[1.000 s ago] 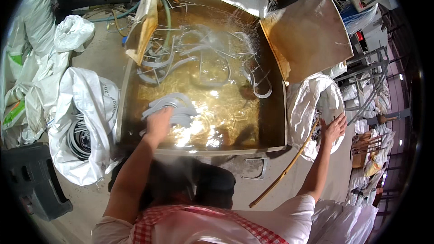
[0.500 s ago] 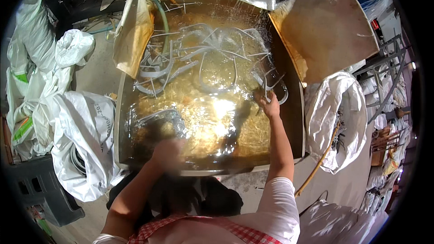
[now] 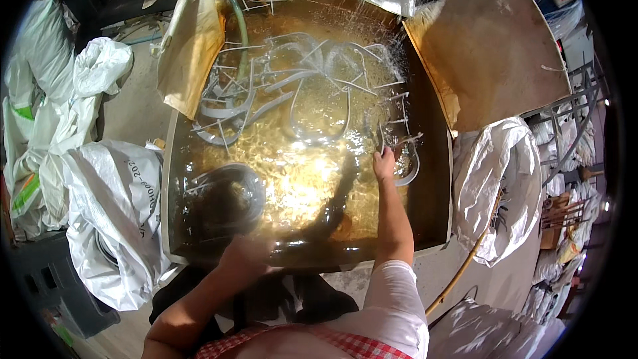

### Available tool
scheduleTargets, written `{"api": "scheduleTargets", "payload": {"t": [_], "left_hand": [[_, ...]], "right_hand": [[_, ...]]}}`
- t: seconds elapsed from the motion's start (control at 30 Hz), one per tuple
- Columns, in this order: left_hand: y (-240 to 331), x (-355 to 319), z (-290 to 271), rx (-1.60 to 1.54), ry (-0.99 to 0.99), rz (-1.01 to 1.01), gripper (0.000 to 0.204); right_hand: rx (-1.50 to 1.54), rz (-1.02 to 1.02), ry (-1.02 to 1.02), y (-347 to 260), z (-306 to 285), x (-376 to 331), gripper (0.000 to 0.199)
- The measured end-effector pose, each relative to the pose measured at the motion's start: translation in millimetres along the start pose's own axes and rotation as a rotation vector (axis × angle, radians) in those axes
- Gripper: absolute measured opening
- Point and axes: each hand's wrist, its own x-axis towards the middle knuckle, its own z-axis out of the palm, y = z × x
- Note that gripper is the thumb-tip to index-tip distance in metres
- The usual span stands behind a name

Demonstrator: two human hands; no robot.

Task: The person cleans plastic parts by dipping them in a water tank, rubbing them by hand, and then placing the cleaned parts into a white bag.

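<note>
- Over the big metal tub (image 3: pixel 435 179) of brownish water, the person is leaning in and working among pale plastic strips (image 3: pixel 292 86) that are floating in loops and tangles.
- The right hand (image 3: pixel 384 163) is reaching out to the tub's right side, and its fingers are closing around a curved strip (image 3: pixel 411 171) at the water's surface; the grip looks loose, though glare is hiding how far it is closed.
- The left hand (image 3: pixel 242 252) is hanging blurred at the near rim, and I cannot tell whether it is open, closed or holding anything.
- A coiled bundle (image 3: pixel 222 196) is sitting in the near left corner, just ahead of that hand, already gathered into a ring.
- Most of the strips are lying loose across the far half of the tub, some crossed by thin white ties, so by my judgement the gathering is only partly done and much is waiting.
- A green hose (image 3: pixel 242 40) is running into the far left corner of the tub.
- White sacks (image 3: pixel 113 206) are lying open on the floor to the left, and a silvery bag (image 3: pixel 502 179) is lying to the right.
</note>
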Motion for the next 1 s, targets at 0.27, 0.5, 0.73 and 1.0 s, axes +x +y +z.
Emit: {"api": "scheduleTargets", "payload": {"t": [0.27, 0.5, 0.73, 1.0], "left_hand": [[11, -18, -1, -0.049, 0.139, 0.111, 0.058], [22, -16, 3, -0.071, 0.073, 0.074, 0.056], [17, -24, -2, -0.091, 0.146, 0.084, 0.055], [7, -11, 25, -0.168, 0.234, 0.096, 0.061]], "right_hand": [[0.202, 0.015, 0.595, -115, -96, -40, 0.022], [0.342, 0.163, 0.049, -181, -46, -142, 0.018], [0.170, 0.262, -0.057, -168, 29, -155, 0.018], [-0.502, 0.121, 0.317, -144, 81, -138, 0.079]]}}
